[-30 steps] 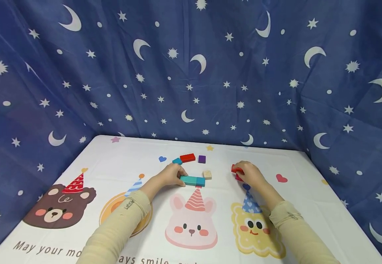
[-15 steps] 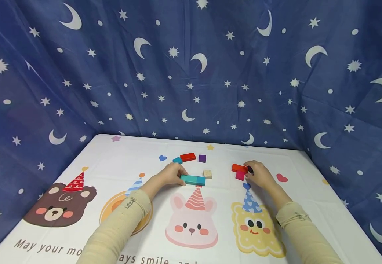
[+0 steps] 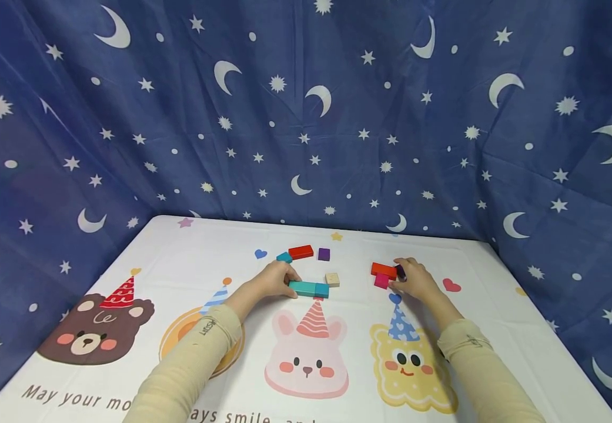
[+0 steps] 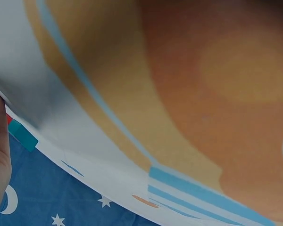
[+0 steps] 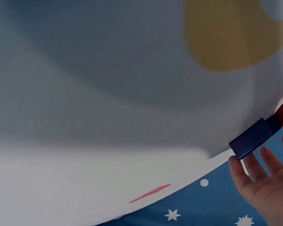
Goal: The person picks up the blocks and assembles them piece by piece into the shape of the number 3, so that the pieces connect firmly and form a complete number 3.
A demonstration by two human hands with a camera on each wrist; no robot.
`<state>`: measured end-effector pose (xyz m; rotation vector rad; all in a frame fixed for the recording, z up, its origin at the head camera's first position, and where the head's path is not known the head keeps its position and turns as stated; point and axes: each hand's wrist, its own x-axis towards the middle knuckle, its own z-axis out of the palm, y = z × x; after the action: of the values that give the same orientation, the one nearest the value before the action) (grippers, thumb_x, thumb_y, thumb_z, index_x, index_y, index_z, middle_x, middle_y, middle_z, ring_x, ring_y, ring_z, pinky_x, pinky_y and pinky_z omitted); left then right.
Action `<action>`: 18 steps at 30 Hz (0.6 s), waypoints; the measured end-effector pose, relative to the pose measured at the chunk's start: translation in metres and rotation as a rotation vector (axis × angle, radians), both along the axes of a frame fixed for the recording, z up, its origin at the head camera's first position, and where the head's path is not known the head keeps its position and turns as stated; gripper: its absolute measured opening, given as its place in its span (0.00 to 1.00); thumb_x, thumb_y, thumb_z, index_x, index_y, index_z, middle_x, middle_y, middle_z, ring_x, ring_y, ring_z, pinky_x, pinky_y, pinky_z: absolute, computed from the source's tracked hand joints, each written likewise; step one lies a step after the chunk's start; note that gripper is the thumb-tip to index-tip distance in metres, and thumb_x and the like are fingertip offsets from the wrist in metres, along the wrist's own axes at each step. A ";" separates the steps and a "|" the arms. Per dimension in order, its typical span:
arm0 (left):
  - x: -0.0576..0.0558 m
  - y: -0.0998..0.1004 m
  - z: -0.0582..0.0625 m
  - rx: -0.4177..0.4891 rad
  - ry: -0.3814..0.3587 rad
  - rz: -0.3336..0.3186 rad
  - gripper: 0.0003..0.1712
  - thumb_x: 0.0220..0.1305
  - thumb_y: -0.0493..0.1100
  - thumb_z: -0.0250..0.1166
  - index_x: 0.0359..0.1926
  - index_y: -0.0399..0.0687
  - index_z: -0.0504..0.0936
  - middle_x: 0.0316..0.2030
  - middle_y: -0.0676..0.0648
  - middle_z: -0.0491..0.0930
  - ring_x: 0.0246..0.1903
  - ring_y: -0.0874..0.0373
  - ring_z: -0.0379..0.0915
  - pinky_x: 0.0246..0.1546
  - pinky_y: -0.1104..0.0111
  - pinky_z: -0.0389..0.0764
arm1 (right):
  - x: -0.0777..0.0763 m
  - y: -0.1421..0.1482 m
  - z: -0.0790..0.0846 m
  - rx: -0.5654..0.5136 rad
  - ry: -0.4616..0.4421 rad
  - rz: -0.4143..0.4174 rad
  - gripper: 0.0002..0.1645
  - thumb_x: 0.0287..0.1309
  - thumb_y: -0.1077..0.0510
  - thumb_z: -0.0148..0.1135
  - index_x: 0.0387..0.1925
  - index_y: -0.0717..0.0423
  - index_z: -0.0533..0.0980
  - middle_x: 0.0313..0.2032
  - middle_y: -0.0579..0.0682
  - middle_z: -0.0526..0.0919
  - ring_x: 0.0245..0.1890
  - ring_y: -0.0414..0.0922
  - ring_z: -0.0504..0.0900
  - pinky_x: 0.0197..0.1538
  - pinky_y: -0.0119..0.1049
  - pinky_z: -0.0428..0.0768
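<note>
My left hand [image 3: 276,279] pinches the left end of a long teal block [image 3: 303,288], thumb at the front and fingers behind. A shorter blue block [image 3: 321,290] continues the row on its right. My right hand [image 3: 415,278] is at the right side of a small group: a red block [image 3: 384,270], a pink cube [image 3: 381,281] in front of it, and a dark purple block [image 3: 401,272] partly hidden by the fingers. The thumb is right at the pink cube. In the right wrist view, extended fingers lie by the dark block [image 5: 251,138].
A plain wooden block [image 3: 332,279] stands behind the blue one. Farther back are another red block [image 3: 301,252], a teal piece [image 3: 284,258] partly behind the left hand, and a purple cube [image 3: 324,254]. A starry blue curtain [image 3: 306,117] closes off the table's [image 3: 348,329] back and sides.
The right hand has drawn back rightward off the red block, uncovering it and the pink cube. The pink cube has since shifted slightly left. The left hand has stayed on the teal block.
</note>
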<state>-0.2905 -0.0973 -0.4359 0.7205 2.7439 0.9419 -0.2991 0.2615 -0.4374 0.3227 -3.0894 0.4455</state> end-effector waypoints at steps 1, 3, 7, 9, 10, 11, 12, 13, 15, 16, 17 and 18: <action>0.000 0.000 0.000 0.001 0.001 0.001 0.17 0.44 0.38 0.76 0.39 0.40 0.86 0.34 0.47 0.86 0.29 0.63 0.75 0.35 0.74 0.78 | -0.001 0.000 0.000 -0.001 -0.003 -0.001 0.38 0.51 0.54 0.68 0.60 0.67 0.66 0.56 0.73 0.68 0.53 0.69 0.70 0.58 0.61 0.70; -0.001 -0.001 -0.001 0.001 0.004 0.002 0.17 0.44 0.38 0.76 0.39 0.40 0.86 0.34 0.48 0.86 0.29 0.64 0.75 0.35 0.74 0.78 | -0.003 -0.001 0.000 0.000 -0.008 0.001 0.38 0.50 0.55 0.69 0.60 0.68 0.66 0.56 0.73 0.68 0.53 0.69 0.71 0.58 0.60 0.70; -0.002 0.000 -0.003 0.000 -0.004 0.013 0.17 0.44 0.38 0.76 0.39 0.41 0.86 0.34 0.48 0.86 0.29 0.64 0.74 0.36 0.73 0.78 | -0.007 -0.001 0.001 -0.006 -0.026 -0.002 0.36 0.48 0.58 0.69 0.57 0.70 0.68 0.54 0.73 0.70 0.54 0.67 0.71 0.60 0.58 0.68; -0.002 0.000 -0.004 0.000 -0.011 0.020 0.17 0.45 0.38 0.76 0.39 0.41 0.86 0.34 0.48 0.86 0.29 0.64 0.74 0.36 0.73 0.78 | -0.008 -0.001 0.002 -0.015 -0.039 -0.008 0.34 0.48 0.61 0.69 0.56 0.71 0.69 0.53 0.73 0.72 0.55 0.66 0.71 0.61 0.58 0.67; -0.002 0.000 -0.004 0.000 -0.015 0.023 0.17 0.45 0.38 0.76 0.39 0.41 0.86 0.33 0.48 0.86 0.29 0.64 0.74 0.36 0.73 0.78 | -0.009 -0.001 0.002 -0.019 -0.045 -0.013 0.32 0.49 0.62 0.68 0.56 0.71 0.69 0.53 0.72 0.72 0.55 0.66 0.71 0.62 0.57 0.67; -0.002 0.000 -0.004 -0.001 -0.020 0.026 0.17 0.45 0.38 0.76 0.40 0.42 0.86 0.33 0.49 0.86 0.29 0.64 0.74 0.36 0.74 0.78 | -0.009 -0.001 0.002 -0.019 -0.046 -0.015 0.31 0.49 0.64 0.67 0.55 0.71 0.70 0.52 0.72 0.73 0.55 0.65 0.71 0.62 0.57 0.67; -0.002 0.000 -0.004 -0.001 -0.021 0.026 0.17 0.45 0.38 0.76 0.40 0.42 0.86 0.33 0.49 0.86 0.29 0.64 0.74 0.36 0.74 0.78 | -0.010 -0.001 0.003 -0.020 -0.046 -0.018 0.30 0.49 0.65 0.66 0.54 0.71 0.70 0.52 0.72 0.73 0.54 0.65 0.72 0.62 0.57 0.67; -0.002 0.000 -0.004 -0.002 -0.021 0.025 0.17 0.45 0.38 0.76 0.40 0.42 0.86 0.34 0.49 0.86 0.29 0.64 0.74 0.36 0.74 0.78 | -0.010 -0.001 0.003 -0.022 -0.048 -0.024 0.28 0.50 0.66 0.65 0.54 0.71 0.70 0.51 0.72 0.74 0.54 0.65 0.72 0.62 0.57 0.67; -0.001 0.000 -0.004 -0.002 -0.017 0.022 0.17 0.45 0.38 0.76 0.40 0.41 0.86 0.34 0.48 0.86 0.29 0.64 0.74 0.36 0.74 0.78 | -0.010 0.000 0.003 -0.018 -0.035 -0.027 0.26 0.51 0.68 0.63 0.53 0.71 0.71 0.50 0.71 0.75 0.52 0.64 0.73 0.61 0.57 0.68; -0.002 0.000 -0.004 0.000 -0.017 0.020 0.17 0.45 0.38 0.76 0.40 0.41 0.86 0.34 0.48 0.86 0.29 0.64 0.74 0.36 0.74 0.78 | -0.010 0.000 0.003 -0.020 -0.030 -0.034 0.24 0.51 0.69 0.62 0.53 0.70 0.72 0.49 0.71 0.75 0.51 0.64 0.73 0.61 0.57 0.69; -0.002 0.000 -0.004 0.001 -0.018 0.019 0.17 0.45 0.38 0.76 0.40 0.41 0.86 0.34 0.48 0.86 0.29 0.64 0.74 0.36 0.74 0.78 | -0.009 0.001 0.003 -0.017 -0.020 -0.038 0.23 0.52 0.70 0.61 0.52 0.70 0.72 0.48 0.71 0.75 0.50 0.64 0.74 0.60 0.57 0.69; -0.002 0.000 -0.003 0.004 -0.019 0.019 0.17 0.44 0.38 0.76 0.40 0.41 0.86 0.34 0.48 0.86 0.29 0.63 0.74 0.36 0.73 0.78 | -0.009 0.001 0.003 -0.021 -0.015 -0.045 0.22 0.52 0.70 0.60 0.51 0.70 0.72 0.47 0.71 0.75 0.49 0.64 0.74 0.59 0.57 0.70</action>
<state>-0.2922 -0.0975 -0.4394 0.6832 2.7382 0.9530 -0.3080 0.2628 -0.4343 0.2496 -3.0968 0.4809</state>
